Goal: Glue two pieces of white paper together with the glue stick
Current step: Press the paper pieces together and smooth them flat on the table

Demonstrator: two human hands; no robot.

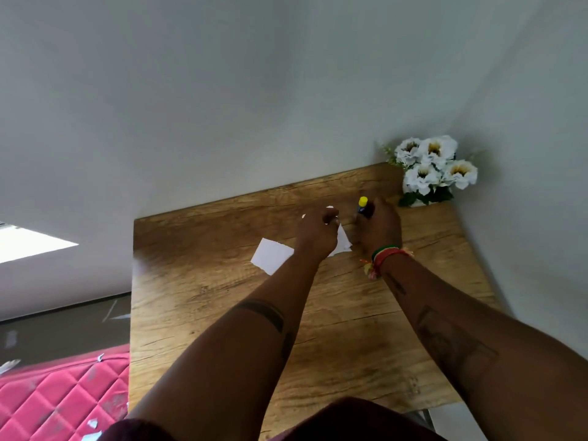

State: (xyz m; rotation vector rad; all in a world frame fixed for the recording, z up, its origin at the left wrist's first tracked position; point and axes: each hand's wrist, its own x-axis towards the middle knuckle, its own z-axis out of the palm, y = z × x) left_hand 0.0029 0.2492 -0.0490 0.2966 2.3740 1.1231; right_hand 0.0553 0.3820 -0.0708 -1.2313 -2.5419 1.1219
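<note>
A glue stick [362, 207] with a yellow cap and dark body stands up out of my right hand [378, 229], which is closed around it near the far side of the wooden table [222, 313]. My left hand [316, 233] is curled over a white paper piece [343, 240] and seems to pinch its far edge. A second white paper piece [270, 255] lies flat on the table just left of my left wrist. Much of the first piece is hidden under my left hand.
A bunch of white artificial flowers [434, 168] sits at the table's far right corner against the wall. A pink quilted mattress [60, 396] with paper scraps lies left of the table. The grey wall runs close behind the table.
</note>
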